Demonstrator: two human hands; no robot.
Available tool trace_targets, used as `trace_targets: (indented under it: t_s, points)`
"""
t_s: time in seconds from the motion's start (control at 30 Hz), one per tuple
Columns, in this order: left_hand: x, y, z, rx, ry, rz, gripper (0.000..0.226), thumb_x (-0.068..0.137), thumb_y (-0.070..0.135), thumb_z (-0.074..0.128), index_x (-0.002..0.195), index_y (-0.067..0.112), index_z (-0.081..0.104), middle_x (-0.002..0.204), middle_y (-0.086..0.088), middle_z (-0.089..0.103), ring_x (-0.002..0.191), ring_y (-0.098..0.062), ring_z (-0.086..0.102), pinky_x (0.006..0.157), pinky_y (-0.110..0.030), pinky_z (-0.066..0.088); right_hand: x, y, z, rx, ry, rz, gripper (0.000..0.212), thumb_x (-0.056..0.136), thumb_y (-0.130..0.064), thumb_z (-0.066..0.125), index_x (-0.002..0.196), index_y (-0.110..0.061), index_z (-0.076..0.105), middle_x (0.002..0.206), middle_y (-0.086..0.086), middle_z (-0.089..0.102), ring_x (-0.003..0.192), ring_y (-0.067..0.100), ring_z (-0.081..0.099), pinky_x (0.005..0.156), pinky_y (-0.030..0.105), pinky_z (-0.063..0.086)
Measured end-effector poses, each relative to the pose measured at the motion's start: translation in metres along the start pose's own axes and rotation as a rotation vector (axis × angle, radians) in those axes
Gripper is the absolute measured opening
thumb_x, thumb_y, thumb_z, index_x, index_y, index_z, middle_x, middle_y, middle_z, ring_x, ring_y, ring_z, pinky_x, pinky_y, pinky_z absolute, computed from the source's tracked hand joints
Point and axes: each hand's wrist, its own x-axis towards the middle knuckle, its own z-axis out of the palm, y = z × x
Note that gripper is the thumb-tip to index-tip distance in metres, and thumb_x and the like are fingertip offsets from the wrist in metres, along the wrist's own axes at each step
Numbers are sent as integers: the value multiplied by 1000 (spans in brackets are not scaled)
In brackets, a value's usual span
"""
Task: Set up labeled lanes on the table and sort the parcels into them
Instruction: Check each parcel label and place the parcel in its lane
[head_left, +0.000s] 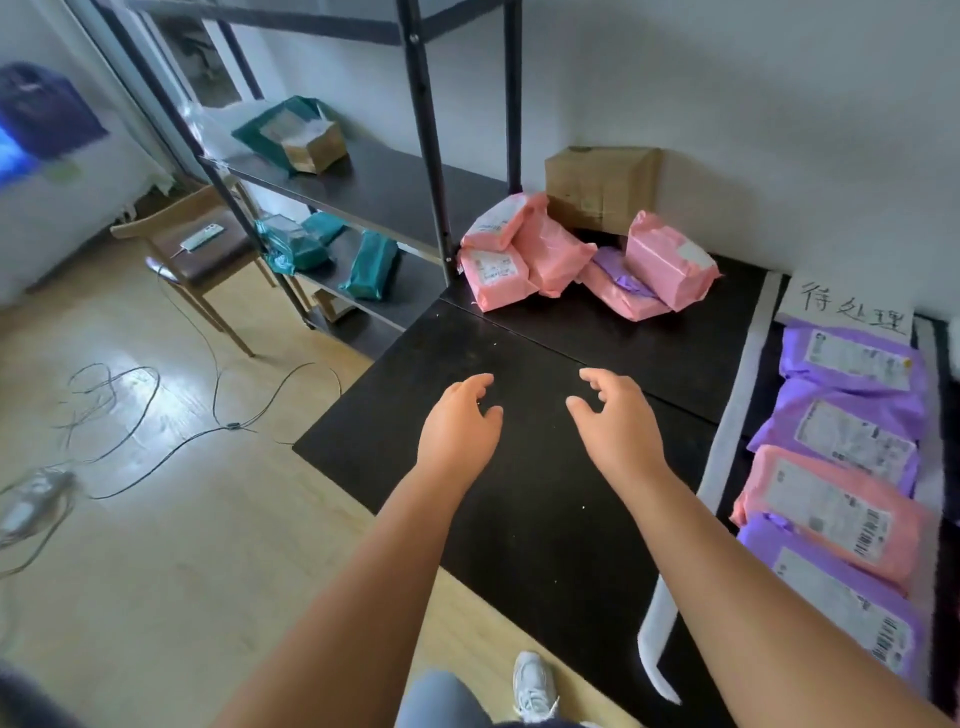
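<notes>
My left hand (460, 423) and my right hand (613, 421) hover side by side over the black table (519, 519), fingers loosely curled, holding nothing. Beyond them, at the table's far end, lies a heap of pink parcels (540, 254) with a purple parcel (621, 273) among them and a brown cardboard box (602, 187) behind. A white tape strip (727, 436) runs down the table to the right of my right hand. Right of the strip, a lane under a handwritten paper label (847, 306) holds purple parcels (852, 364) and a pink parcel (826, 509) in a row.
A black metal shelf rack (374, 192) stands left of the table with teal parcels (371, 265) and a small box (311, 145). A wooden chair (202, 244) with a phone is further left. Cables (156, 415) trail on the wooden floor.
</notes>
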Motion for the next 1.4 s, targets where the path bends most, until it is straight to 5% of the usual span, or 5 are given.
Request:
trace_targets:
  t_s: [0.17,0.73,0.93,1.13,1.4]
  points:
    - [58,-5,-3,9,-14,-23,47,99,22,54,145,28,45,141,5,53,108,-8,58,67,-10,37,45,-8,11,-23,-4,22,40,98,-23,60,137,-23,54,135,-1,53,107,10,55,78,21,42]
    - [323,-24,-42,32,-122,106,47,95,13,47,140,25,51,138,2,57,119,-20,57,91,-33,48,253,-89,97,-112,117,105,35,97,-31,61,129,-17,62,121,-1,66,112,19,61,93,38,51]
    - [389,-34,-44,30,-146,184,43,95,11,44,132,24,60,127,2,62,108,-22,60,74,-27,43,336,-114,135,-177,99,235,36,98,-37,59,129,-20,61,122,-2,67,110,19,63,90,36,50]
    - [412,-56,-30,-20,-199,186,46,91,7,43,123,32,64,118,6,63,104,-18,60,77,-29,47,415,-115,163,-294,77,440,20,97,-33,54,108,-21,66,103,5,68,103,27,65,65,28,38]
    - [428,-58,-32,-40,-187,186,41,93,5,42,114,27,69,112,5,65,92,-17,59,71,-29,50,449,-116,184,-318,184,589,29,100,-18,50,124,-7,60,115,13,66,109,28,61,91,35,48]
